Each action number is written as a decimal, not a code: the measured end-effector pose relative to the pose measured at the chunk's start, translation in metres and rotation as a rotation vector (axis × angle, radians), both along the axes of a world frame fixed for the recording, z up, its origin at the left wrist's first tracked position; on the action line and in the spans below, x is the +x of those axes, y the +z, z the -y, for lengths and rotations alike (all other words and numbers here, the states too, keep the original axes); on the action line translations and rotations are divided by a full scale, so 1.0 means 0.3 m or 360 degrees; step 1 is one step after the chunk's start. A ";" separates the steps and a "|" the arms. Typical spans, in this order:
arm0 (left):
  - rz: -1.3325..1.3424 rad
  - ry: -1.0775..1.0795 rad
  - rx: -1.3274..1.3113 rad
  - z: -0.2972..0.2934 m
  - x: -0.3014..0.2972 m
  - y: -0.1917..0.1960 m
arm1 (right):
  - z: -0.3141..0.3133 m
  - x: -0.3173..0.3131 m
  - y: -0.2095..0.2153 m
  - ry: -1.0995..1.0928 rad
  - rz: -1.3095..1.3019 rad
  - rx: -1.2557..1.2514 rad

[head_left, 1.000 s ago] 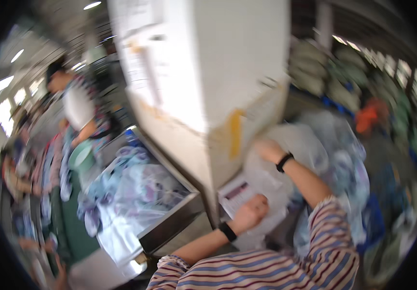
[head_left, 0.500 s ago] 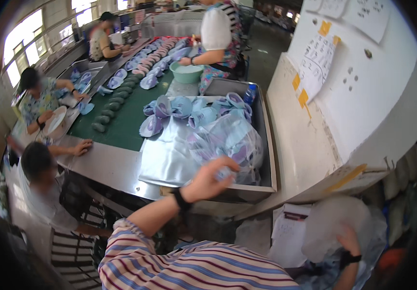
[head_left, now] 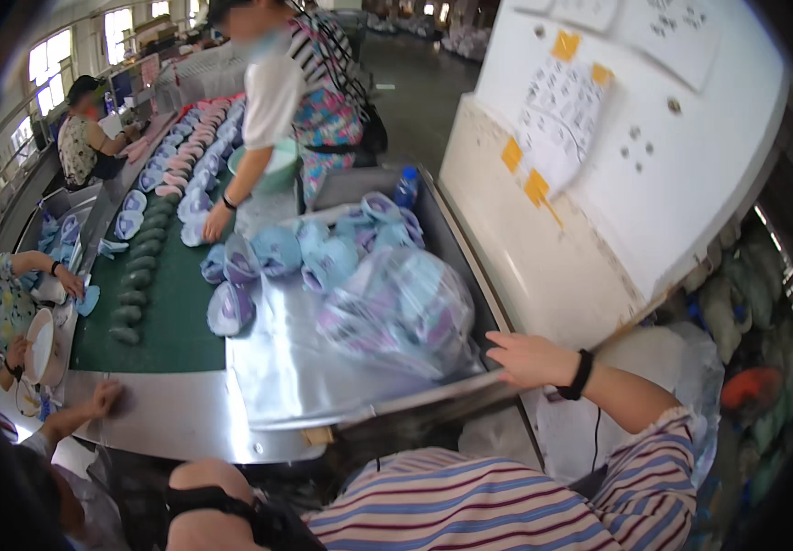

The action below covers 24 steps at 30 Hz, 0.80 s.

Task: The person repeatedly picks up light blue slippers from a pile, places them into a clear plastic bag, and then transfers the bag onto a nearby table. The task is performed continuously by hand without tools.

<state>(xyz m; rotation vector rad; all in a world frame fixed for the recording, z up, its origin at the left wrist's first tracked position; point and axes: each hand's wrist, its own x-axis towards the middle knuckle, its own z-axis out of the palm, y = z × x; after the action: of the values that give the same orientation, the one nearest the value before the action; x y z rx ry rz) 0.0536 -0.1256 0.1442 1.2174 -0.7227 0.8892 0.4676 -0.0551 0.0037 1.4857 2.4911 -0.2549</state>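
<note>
Head view, taken from the metal tray (head_left: 456, 393) as landmark. At its near right corner: right hand (head_left: 532, 359), fingers loosely spread, holding nothing visible; cannot tell whether touching the rim or just above it. On the near left side of the tray, at the lower edge of view: apparently left hand (head_left: 211, 476), blurred and rounded above a dark band (head_left: 202, 501); cannot tell whether clenched, loose or gripping. Inside the tray, toward its right side: clear bag (head_left: 405, 317) full of soft blue-and-purple shoe-like pieces, slumped low, probably kept together by the film and from sliding off by the raised wall. Toward the tray's far end: loose pieces (head_left: 277, 251), heaped, plus a blue bottle (head_left: 405, 187) upright in the far right corner, likely tucked there clear of the heap. Left of the tray: green belt (head_left: 185, 335) bearing dark green lumps (head_left: 126, 314) in single file, presumably lined up to avoid overlap. Beyond the tray's far left corner: co-worker's hand (head_left: 217, 221) at a blue piece, near a pale green basin (head_left: 279, 167). Right of the tray: white pillar (head_left: 690, 156) with paper sheet (head_left: 548, 119), presumably held flat by yellow tape (head_left: 511, 154).
</note>
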 end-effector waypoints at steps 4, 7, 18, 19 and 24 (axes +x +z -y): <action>-0.0039 -0.0206 0.0494 -0.153 -0.124 -0.009 | -0.300 -0.016 -0.206 0.0075 0.0729 -0.0578; -0.0274 -0.0109 0.0952 -0.226 -0.176 -0.096 | -0.430 -0.027 -0.350 -0.0073 0.0636 -0.0919; -0.2036 0.1434 0.0131 -0.637 0.088 -0.792 | -0.675 -0.093 -0.220 0.0317 0.0300 0.0074; -0.2010 0.1517 0.0013 -0.635 0.078 -0.855 | -0.709 -0.194 -0.082 -0.0063 -0.0335 0.0351; -0.1719 0.2287 0.0183 -0.656 0.161 -0.760 | -0.763 -0.507 0.284 0.0190 -0.1453 0.0587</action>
<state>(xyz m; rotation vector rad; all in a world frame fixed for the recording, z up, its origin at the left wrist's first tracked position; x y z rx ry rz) 0.1018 0.0710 -0.0837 2.0112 1.1556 1.0506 0.3155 0.1739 0.0889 1.5705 3.4880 -0.5864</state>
